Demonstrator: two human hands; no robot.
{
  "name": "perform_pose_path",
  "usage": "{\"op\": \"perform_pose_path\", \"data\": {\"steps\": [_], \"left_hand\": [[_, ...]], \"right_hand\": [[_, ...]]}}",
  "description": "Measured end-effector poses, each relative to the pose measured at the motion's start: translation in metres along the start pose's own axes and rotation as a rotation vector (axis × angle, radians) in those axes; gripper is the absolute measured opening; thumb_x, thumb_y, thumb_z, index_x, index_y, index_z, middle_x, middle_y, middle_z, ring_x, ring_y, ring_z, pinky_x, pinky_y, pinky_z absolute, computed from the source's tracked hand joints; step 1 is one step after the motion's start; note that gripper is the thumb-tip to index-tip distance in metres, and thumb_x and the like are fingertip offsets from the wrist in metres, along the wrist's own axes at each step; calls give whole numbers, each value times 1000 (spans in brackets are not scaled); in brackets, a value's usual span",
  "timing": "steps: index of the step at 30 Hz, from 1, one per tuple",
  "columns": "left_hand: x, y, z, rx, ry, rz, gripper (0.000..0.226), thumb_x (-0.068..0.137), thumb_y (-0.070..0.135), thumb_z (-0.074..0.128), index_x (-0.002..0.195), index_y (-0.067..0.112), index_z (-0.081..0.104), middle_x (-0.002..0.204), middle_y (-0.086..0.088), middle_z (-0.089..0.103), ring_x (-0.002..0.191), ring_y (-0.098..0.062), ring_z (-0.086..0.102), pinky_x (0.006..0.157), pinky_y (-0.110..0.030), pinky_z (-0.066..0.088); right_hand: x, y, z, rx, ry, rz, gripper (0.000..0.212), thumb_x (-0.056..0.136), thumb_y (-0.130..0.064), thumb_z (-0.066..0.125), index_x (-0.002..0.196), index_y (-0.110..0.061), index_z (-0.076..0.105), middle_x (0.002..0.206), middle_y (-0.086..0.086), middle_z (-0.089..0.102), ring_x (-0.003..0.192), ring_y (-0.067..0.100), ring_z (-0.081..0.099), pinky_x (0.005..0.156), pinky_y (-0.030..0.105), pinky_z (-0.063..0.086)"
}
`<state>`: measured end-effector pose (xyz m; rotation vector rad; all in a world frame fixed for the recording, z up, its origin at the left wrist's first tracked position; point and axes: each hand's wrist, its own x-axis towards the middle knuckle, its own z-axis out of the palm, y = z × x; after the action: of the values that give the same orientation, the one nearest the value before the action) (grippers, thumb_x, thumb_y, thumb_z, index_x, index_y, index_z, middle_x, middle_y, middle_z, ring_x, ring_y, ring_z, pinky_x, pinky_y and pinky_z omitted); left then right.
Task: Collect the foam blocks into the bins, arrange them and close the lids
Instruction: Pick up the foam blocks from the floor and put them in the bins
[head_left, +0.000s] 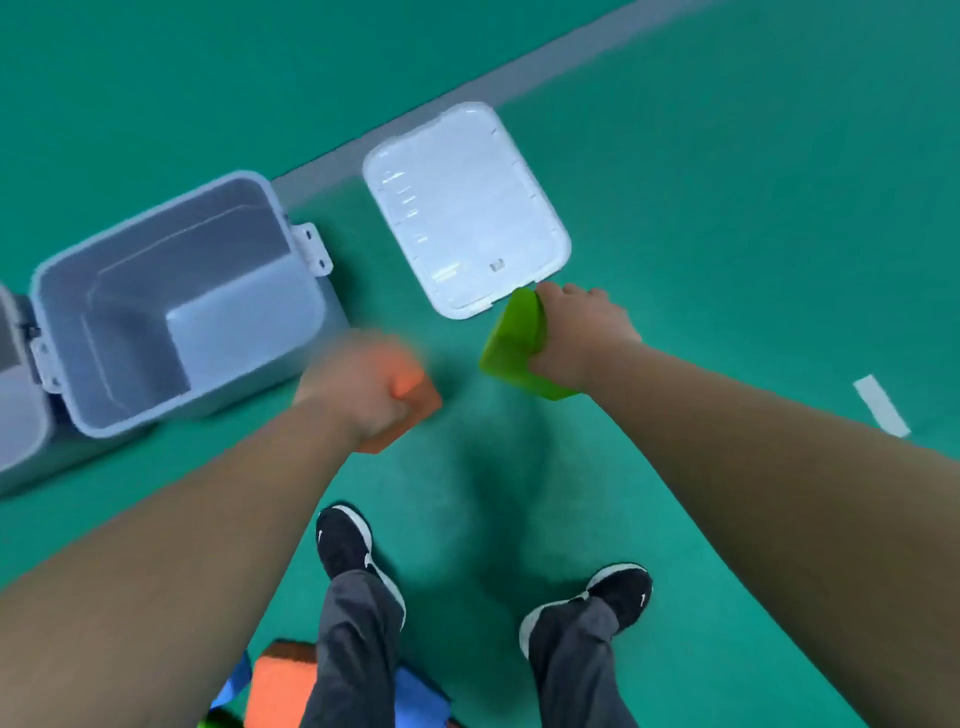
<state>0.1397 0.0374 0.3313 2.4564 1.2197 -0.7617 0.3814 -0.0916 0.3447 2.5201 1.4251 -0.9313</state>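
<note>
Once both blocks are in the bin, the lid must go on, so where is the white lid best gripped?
The white lid lies flat on the floor, so only its rim offers purchase. Probably pinch the near short edge, coming from the person's side; it lies just beyond the right hand, busy with the green block.

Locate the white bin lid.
In the head view the white lid lies flat on the green floor, upper centre, right of the open grey bin, its near corner beside the green foam block held in the right hand.
</note>
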Motion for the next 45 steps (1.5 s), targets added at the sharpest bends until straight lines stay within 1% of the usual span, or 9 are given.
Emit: {"op": "perform_pose_path", "data": {"steps": [7,11,17,20,26,31,37,40,45], "left_hand": [[-20,-173,-3,-178,39,-90,75,56,76,39,107,21,42,106,-2,49,104,-30,54,82,-43,46],[-16,-263,-34,-247,95,-99,56,71,66,59,104,25,40,99,4,43,102,-27,55,77,-39,42],[4,-377,-73,-220,183,-133,77,63,74,56,112,16,43,113,-7,51,106,-32,55,76,-41,44],[20,-413,-71,-225,220,-196,100,59,88,40,123,12,45,121,-10,51,114,-34,53,89,-46,47],[64,-452,-39,-297,155,-373,110,59,92,37,133,10,41,129,-11,51,117,-33,55,86,-43,45],[113,-472,-9,-373,77,-337,82,88,59,68,141,8,35,139,-16,47,122,-38,56,95,-47,49],[151,-474,9,-426,-48,-248,42,98,36,57,131,10,49,123,-17,65,110,-38,63,87,-42,52],[154,-467,23,-468,-109,-257,41,97,33,55,133,12,53,124,-18,65,110,-39,63,88,-42,53],[143,-467,63,-570,-167,-291,38,98,33,55,132,16,57,123,-13,64,106,-35,61,83,-36,50]], "right_hand": [[62,-213,-5,-115,-18,-152,57,78,-42,68,125,-18,44,119,8,56,114,36,53,81,42,43],[95,-327,-36,-101,45,-155,60,81,-52,66,125,-17,44,124,9,55,117,37,54,89,46,44],[143,-441,-62,-184,75,-221,65,82,-43,69,135,-17,41,132,13,54,123,39,51,96,46,43],[164,-467,-52,-214,74,-248,68,79,-47,67,135,-16,40,135,15,53,123,40,51,93,45,43],[220,-488,-8,-149,1,-155,71,81,-46,71,134,-12,38,136,12,53,123,40,56,90,46,46],[277,-504,23,-146,-114,-88,81,81,-43,70,145,-12,31,139,10,53,126,38,55,100,49,49],[326,-503,41,-281,-241,-218,46,93,-25,57,135,-8,49,133,17,59,116,38,61,83,36,47],[336,-512,46,-451,-345,-357,32,100,-26,47,119,-6,62,124,19,66,115,38,62,80,31,39],[330,-543,65,-656,-408,-488,25,99,-15,52,117,-14,69,119,9,69,113,33,66,79,37,52]]}}
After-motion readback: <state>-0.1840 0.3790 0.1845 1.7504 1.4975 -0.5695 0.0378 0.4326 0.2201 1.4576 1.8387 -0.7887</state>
